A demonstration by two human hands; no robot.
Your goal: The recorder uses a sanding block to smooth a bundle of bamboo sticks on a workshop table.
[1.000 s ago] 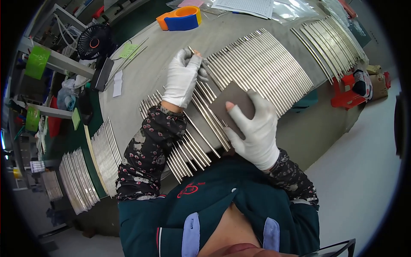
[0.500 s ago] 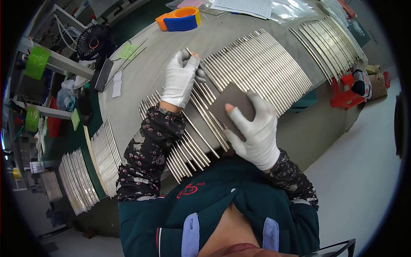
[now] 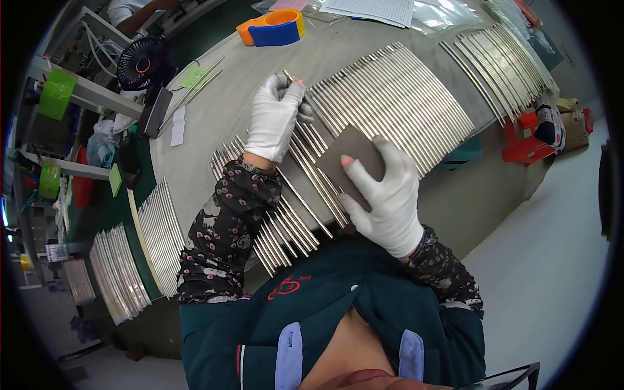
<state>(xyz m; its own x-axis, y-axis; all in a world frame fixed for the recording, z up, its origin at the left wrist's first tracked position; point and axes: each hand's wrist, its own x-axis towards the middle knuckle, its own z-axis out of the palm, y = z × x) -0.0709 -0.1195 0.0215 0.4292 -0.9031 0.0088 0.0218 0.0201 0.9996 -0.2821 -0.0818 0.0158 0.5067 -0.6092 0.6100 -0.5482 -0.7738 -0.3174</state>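
My left hand (image 3: 272, 123), in a white glove with bare fingertips showing, is closed round the far end of a thin metal rod (image 3: 286, 74). Most of that rod is hidden by the hand. My right hand (image 3: 392, 201), gloved the same way, grips a flat, dark grey-brown square pad (image 3: 354, 153), thumb on top. It looks like a sanding pad; its underside, over the rods, is hidden. Between my arms lie several loose metal rods (image 3: 302, 218). A wide, tight row of shiny rods (image 3: 396, 104) lies just beyond the pad, to the right.
An orange and blue tape dispenser (image 3: 276, 32) stands at the table's far side, near papers (image 3: 370, 10). Another rod bundle (image 3: 504, 71) lies far right, above a red crate (image 3: 523, 140). On the left are a black fan (image 3: 143, 64) and more rods (image 3: 159, 237).
My hands, the pad and the rods stay almost in place. Another person's arm and light clothing have come into view at the upper left, behind the fan.
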